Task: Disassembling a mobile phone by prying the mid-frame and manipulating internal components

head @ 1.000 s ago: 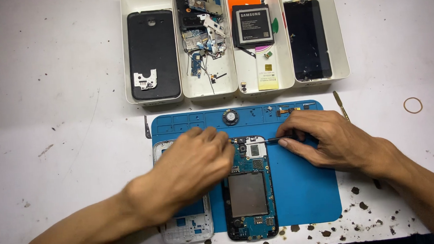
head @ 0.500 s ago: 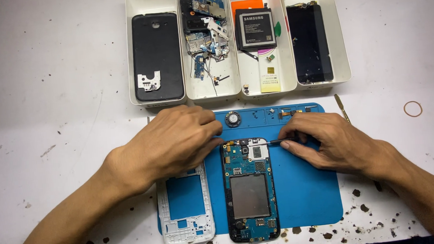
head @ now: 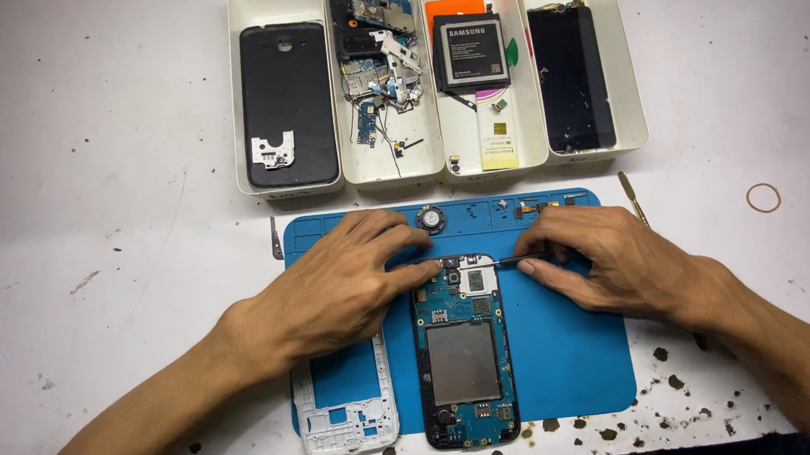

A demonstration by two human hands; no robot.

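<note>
An opened phone (head: 464, 358) with a bare blue circuit board and a grey shield lies on the blue work mat (head: 569, 357). My left hand (head: 339, 282) rests flat on the mat, its fingertips touching the phone's top left corner. My right hand (head: 610, 258) pinches a thin dark tool (head: 504, 263) whose tip sits on the white part at the phone's top edge. A white phone frame (head: 345, 411) lies to the left of the phone, partly under my left wrist.
Behind the mat stand white trays: a black back cover (head: 288, 104), several loose boards and parts (head: 378, 63), a battery (head: 470, 53), a dark screen (head: 571, 76). A small round part (head: 430, 220), a metal pry tool (head: 632, 197) and a rubber band (head: 763, 198) lie nearby.
My left hand moved up off the white frame and settled on the phone's top left corner. My right hand with the tool has hardly moved.
</note>
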